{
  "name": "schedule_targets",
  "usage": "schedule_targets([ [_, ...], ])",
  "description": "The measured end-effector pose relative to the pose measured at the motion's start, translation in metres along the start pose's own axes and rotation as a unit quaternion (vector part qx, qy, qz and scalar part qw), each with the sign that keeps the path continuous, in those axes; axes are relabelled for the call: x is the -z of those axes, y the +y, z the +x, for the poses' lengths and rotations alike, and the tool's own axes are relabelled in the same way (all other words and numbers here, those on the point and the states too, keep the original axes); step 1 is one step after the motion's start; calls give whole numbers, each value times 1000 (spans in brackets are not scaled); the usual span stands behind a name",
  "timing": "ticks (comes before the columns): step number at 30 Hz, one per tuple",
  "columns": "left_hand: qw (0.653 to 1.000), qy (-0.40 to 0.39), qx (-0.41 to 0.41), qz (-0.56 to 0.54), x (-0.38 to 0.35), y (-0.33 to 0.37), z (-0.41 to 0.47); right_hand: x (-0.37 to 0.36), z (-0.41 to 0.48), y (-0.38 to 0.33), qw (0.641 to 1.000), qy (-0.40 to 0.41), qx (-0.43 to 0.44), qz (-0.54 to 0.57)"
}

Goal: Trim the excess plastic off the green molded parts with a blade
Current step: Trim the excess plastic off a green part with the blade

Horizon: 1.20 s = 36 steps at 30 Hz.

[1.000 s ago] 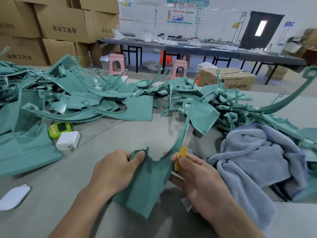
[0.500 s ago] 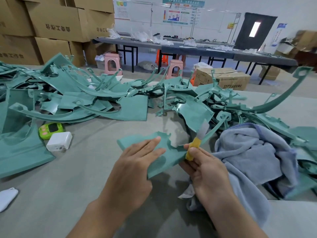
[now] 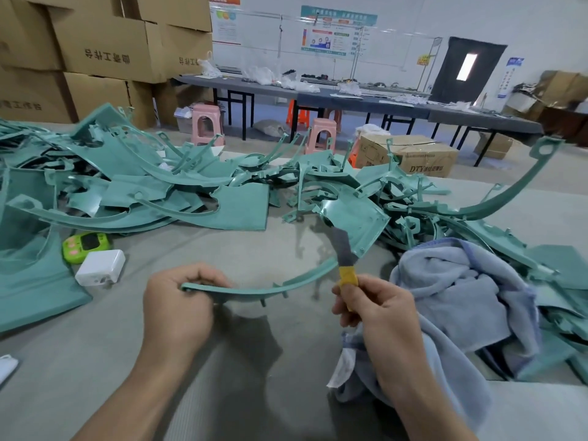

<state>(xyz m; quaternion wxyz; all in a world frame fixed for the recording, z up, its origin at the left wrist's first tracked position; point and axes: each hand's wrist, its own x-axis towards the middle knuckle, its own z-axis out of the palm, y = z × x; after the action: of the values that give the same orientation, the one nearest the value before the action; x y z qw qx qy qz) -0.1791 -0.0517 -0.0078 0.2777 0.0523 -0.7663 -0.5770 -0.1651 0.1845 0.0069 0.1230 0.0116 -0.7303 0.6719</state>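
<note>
My left hand (image 3: 178, 310) grips one end of a green molded part (image 3: 264, 289), turned edge-on so it shows as a thin curved strip above the table. The strip arcs right and up toward the blade (image 3: 343, 249). My right hand (image 3: 372, 310) holds that blade by its yellow-taped handle, the dark tip pointing up and away. The blade's lower part meets the strip's far end. A big heap of green molded parts (image 3: 191, 198) covers the table behind.
A blue-grey towel (image 3: 471, 297) lies bunched at the right, partly under my right wrist. A white charger (image 3: 100, 267) and a green timer (image 3: 86, 246) sit left of my hands. Cardboard boxes (image 3: 105, 49), pink stools and a long dark table stand beyond.
The part has been turned from lying flat under my left palm to edge-on. My left hand now grips its end, and the blade has shifted along the curved rim to the far end.
</note>
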Motion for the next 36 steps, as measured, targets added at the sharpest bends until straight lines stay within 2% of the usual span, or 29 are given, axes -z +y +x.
schedule_targets([
  [4,997,63,51,7,10,-8,13,-2,-7,0,993,-47,69,-88],
  [7,996,67,50,0,14,-11,16,-4,-12,-2,971,-119,101,-184],
  [8,997,62,44,2,15,-11,17,-4,-11,-2,965,-112,101,-213],
  [9,998,56,37,5,16,-12,19,-2,-7,0,966,-71,91,-231],
  [12,999,40,21,29,18,-13,22,11,16,8,955,145,1,-260],
  [14,998,42,13,39,18,-14,22,16,24,11,947,204,-13,-249],
  [17,997,54,8,47,19,-14,22,8,17,14,967,146,37,-206],
  [20,997,56,6,45,18,-12,22,2,5,13,985,13,84,-152],
  [22,998,51,13,40,18,-12,21,0,2,11,979,-75,85,-170],
  [23,998,50,19,37,18,-13,21,1,5,13,975,-68,77,-200],
  [24,998,49,24,38,18,-13,21,2,10,15,971,-20,61,-232],
  [26,997,53,27,45,17,-13,20,8,21,17,953,120,4,-279],
  [27,997,59,23,46,16,-12,20,11,24,18,947,167,-13,-275],
  [28,997,68,21,42,16,-11,19,13,25,19,950,180,-14,-254],
  [31,992,104,66,-21,18,-10,21,9,18,20,989,98,-1,-114],
  [33,981,110,118,-107,17,-6,23,5,13,19,999,39,-10,-37],
  [36,932,86,204,-287,16,8,19,3,11,13,997,-28,-43,56],
])
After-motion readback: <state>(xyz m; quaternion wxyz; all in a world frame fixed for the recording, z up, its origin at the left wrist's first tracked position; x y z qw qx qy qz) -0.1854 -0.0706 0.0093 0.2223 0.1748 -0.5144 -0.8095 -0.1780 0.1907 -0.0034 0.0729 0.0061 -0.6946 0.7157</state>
